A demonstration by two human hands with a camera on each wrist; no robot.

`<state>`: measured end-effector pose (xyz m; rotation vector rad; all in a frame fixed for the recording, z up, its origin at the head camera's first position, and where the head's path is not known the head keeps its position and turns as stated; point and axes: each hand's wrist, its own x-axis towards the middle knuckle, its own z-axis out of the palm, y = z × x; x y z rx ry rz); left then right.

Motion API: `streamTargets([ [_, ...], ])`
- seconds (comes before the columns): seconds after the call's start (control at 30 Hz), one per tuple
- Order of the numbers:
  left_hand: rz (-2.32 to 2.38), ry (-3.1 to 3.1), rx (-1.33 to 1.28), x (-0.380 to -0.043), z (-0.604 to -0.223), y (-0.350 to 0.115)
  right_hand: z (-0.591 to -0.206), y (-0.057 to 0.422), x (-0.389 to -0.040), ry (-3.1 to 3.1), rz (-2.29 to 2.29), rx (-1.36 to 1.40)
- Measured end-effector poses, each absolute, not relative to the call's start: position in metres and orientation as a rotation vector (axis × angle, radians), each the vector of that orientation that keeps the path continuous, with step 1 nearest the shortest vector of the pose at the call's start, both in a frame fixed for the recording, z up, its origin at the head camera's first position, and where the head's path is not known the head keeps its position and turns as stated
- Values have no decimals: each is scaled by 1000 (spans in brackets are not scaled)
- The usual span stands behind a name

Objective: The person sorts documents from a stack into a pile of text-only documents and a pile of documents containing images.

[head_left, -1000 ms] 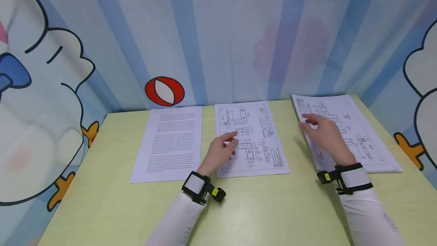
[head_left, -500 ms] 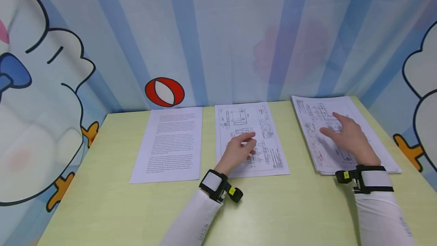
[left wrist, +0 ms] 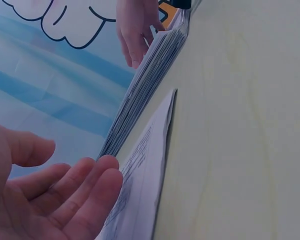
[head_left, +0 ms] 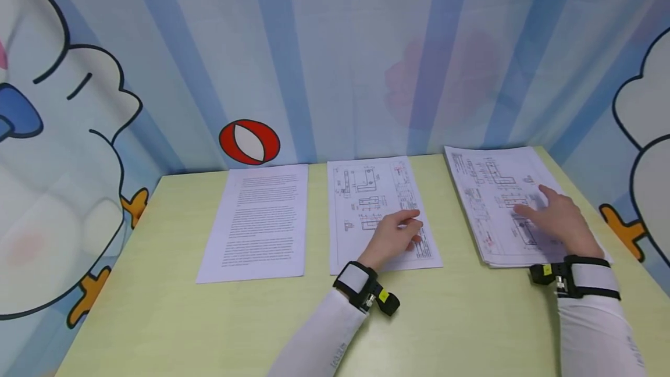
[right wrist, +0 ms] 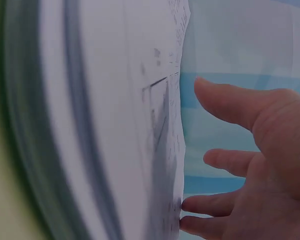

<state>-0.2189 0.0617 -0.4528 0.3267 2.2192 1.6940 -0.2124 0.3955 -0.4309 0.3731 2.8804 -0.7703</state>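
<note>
Left hand [head_left: 396, 236] rests relaxed and flat on the single drawing sheet [head_left: 366, 202], mid-tabletop. Right hand [head_left: 560, 220], fingers spread, lies on the paper stack [head_left: 487, 191]; light pressure should peel one sheet.

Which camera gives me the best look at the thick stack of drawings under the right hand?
The head view: it shows the whole stack of drawings with the right hand over it. The left wrist view shows only its layered edge. The right wrist view shows a blurred close-up of its top sheet.

A pale green table [head_left: 173, 319] stands against blue-striped cartoon backdrop walls [head_left: 324, 57].
</note>
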Motion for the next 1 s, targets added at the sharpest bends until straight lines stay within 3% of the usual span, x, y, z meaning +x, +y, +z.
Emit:
streamTargets([
  [0.43,1866,1925,211,-210,-460,115,-440,405,-213,2868,-801,465],
  [1.0,1937,1697,131,-201,-467,154,-441,392,-215,2885,-774,360],
])
